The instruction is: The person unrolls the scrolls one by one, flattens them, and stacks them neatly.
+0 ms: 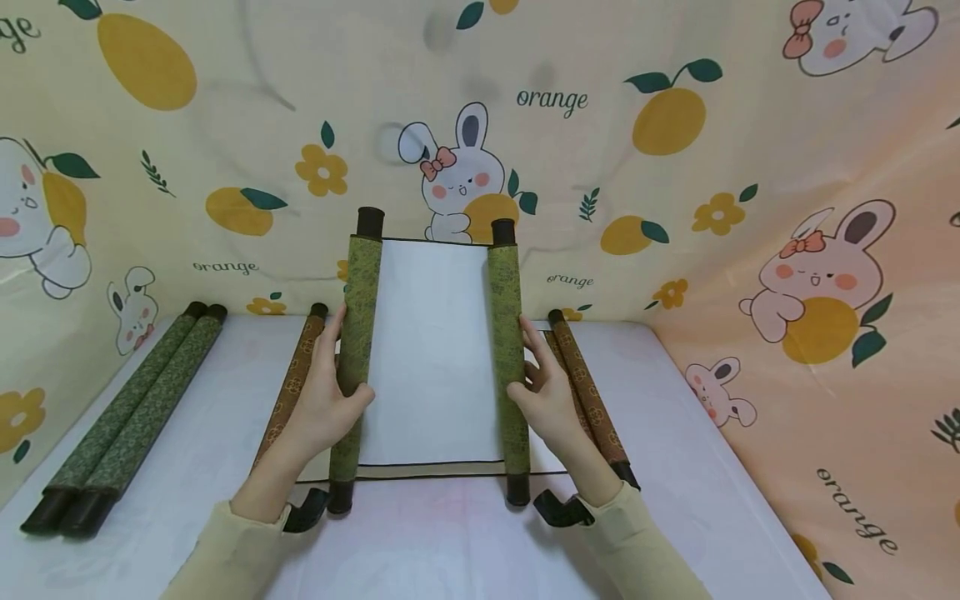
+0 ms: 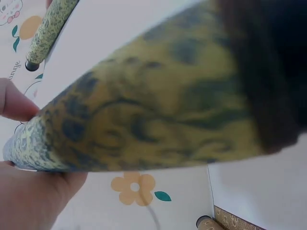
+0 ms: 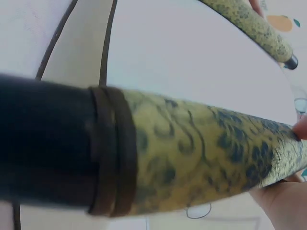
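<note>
A scroll covered in yellow-green patterned cloth stands partly unrolled, tilted up above the table, its white sheet (image 1: pixel 435 350) showing between two rolls with dark end caps. My left hand (image 1: pixel 322 408) grips the left roll (image 1: pixel 362 308), thumb in front and fingers at its outer side. The right roll (image 1: pixel 504 308) is held the same way by my right hand (image 1: pixel 546 400). Dark scrolling leaves and flowers show on the left roll (image 2: pixel 139 105) in the left wrist view and on the right roll (image 3: pixel 206 148) in the right wrist view.
Underneath lies a second opened scroll, with a brown flowered roll (image 1: pixel 288 387) at left and another brown roll (image 1: pixel 592 387) at right. Two dark green rolls (image 1: pixel 150 417) lie side by side on the white table (image 1: pixel 420 550). Behind hangs a printed cloth (image 1: pixel 322 50).
</note>
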`<action>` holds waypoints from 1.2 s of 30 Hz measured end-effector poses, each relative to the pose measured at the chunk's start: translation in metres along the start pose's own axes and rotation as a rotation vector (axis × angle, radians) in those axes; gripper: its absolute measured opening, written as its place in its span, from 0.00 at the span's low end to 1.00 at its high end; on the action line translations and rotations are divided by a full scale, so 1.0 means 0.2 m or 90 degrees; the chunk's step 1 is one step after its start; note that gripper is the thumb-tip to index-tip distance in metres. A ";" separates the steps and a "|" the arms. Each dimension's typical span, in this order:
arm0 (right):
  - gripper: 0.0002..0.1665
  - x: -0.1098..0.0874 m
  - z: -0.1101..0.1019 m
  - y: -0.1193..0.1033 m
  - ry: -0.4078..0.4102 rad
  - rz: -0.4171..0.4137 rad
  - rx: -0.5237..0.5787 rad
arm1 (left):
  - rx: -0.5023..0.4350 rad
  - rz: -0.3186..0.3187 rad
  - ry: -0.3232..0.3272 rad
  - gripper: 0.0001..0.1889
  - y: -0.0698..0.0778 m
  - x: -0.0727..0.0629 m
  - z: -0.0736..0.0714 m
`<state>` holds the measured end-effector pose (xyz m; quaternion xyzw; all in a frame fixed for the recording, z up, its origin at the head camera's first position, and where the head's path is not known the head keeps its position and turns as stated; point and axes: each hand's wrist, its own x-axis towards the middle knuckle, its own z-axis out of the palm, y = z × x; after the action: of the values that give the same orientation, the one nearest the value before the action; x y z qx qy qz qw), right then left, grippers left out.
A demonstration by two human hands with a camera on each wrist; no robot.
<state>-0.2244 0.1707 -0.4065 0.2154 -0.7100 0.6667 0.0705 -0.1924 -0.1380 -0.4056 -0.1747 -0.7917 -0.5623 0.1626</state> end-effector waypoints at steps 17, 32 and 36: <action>0.59 0.00 0.00 0.02 0.035 0.069 -0.106 | 0.040 0.015 0.026 0.58 -0.03 0.01 0.02; 0.54 0.03 -0.06 0.01 0.060 0.089 -0.063 | -0.005 -0.014 0.008 0.54 -0.02 0.01 -0.05; 0.54 0.03 -0.08 0.00 0.051 0.094 -0.049 | -0.014 -0.020 0.002 0.53 -0.02 0.01 -0.06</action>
<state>-0.2332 0.1845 -0.4021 0.1327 -0.7458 0.6502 0.0583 -0.1959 -0.1515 -0.4045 -0.1632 -0.7879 -0.5738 0.1530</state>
